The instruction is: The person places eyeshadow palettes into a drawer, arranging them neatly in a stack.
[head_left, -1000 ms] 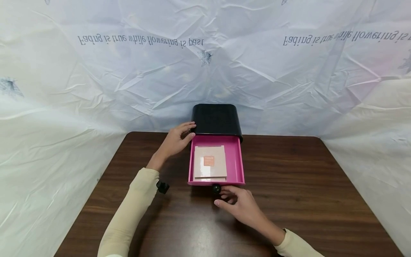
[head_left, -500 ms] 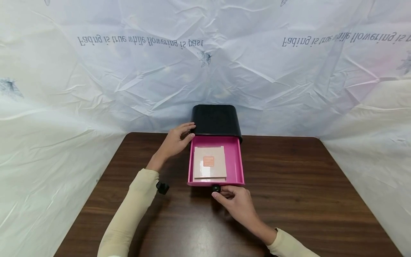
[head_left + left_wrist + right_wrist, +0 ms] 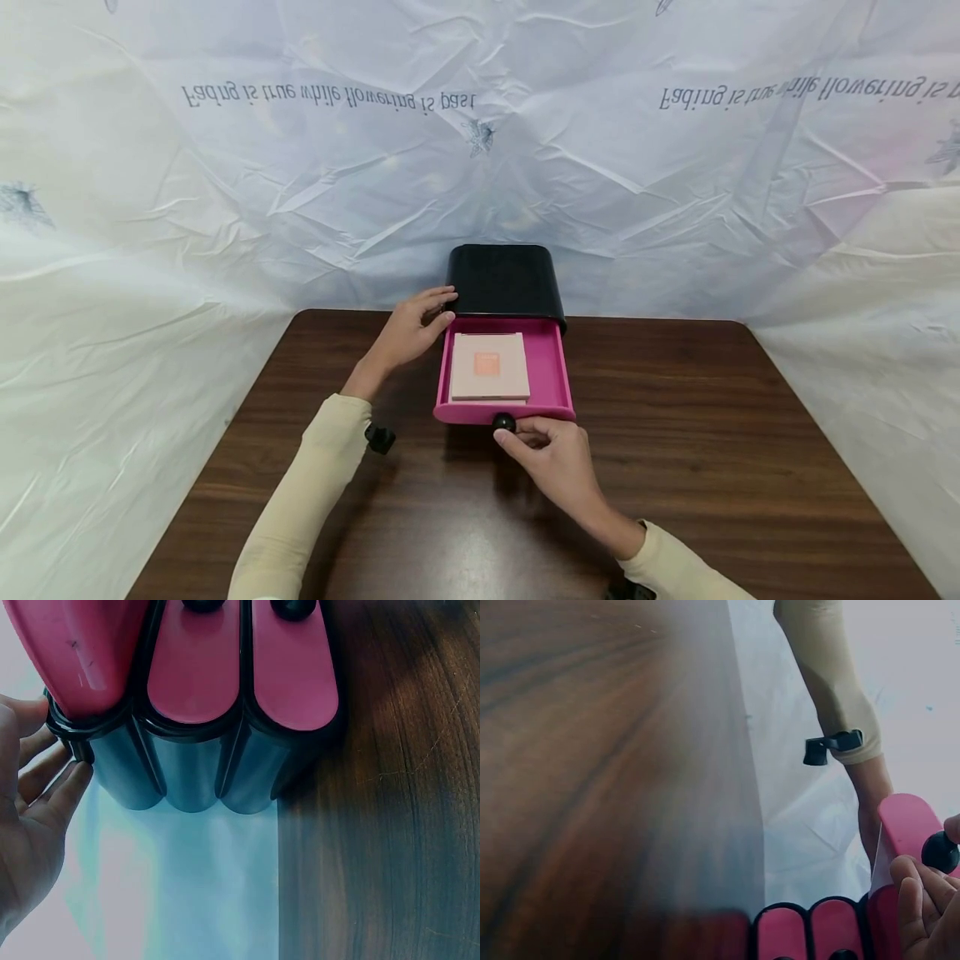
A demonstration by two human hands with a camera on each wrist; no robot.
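Observation:
A black cabinet [image 3: 504, 279] with pink drawers stands at the table's back edge. Its top drawer [image 3: 546, 367] is pulled out towards me. Inside, on the left, lies a flat pale square case [image 3: 491, 383] with an orange square on its lid; what looks like another lies under it. My right hand [image 3: 561, 467] pinches the black drawer knob [image 3: 504, 422] between thumb and fingers, as the right wrist view also shows at the knob [image 3: 939, 851]. My left hand [image 3: 405, 333] rests against the cabinet's upper left side, thumb near the front edge, fingers extended along the side.
Two closed pink drawers [image 3: 296, 675] sit below the open one. A dark wooden table [image 3: 675, 417] spreads in front and to both sides. White printed sheeting [image 3: 480, 183] hangs right behind the cabinet and along the sides.
My right thumb has closed onto the knob. The drawer's front has tipped up slightly, showing more of its face, and the case has shifted towards the cabinet. My left hand stays put.

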